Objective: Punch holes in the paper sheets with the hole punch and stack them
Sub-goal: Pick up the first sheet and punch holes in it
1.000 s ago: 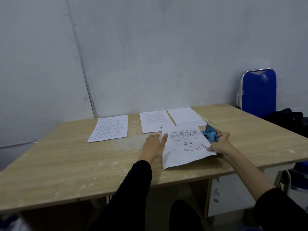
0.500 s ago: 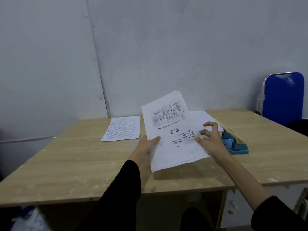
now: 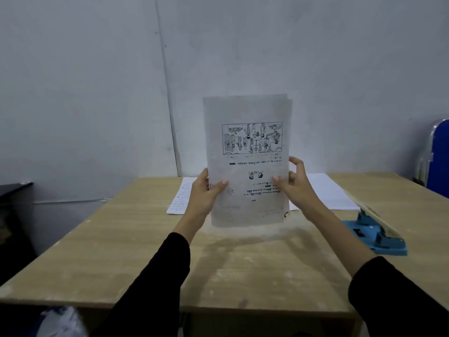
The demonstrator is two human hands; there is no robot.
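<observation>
Both hands pinch the paper. The left hand (image 3: pixel 206 190) has its thumb on the printed face and its fingers behind the left edge. The right hand (image 3: pixel 295 184) grips the right edge the same way, upper fingers loosely curled.

The sheets (image 3: pixel 247 142), at least two judging by the offset top-right corner, stand upright at centre frame. Their lower edge appears clear of the counter (image 3: pixel 145 239).

One second earlier the printed sheet lay flat with its right edge in the punch, the right hand at the punch and the left hand flat beside the paper. Both hands have since raised the paper. The punch (image 3: pixel 374 233) now sits untouched at the right of the frame, well apart from the sheets.

Likely reading: this set is punched and is being squared up before stacking. The holes are too small to confirm.

Behind the hands a text sheet (image 3: pixel 178 200) lies at left and a blank sheet (image 3: pixel 325 190) at right, probably awaiting their turn.
</observation>
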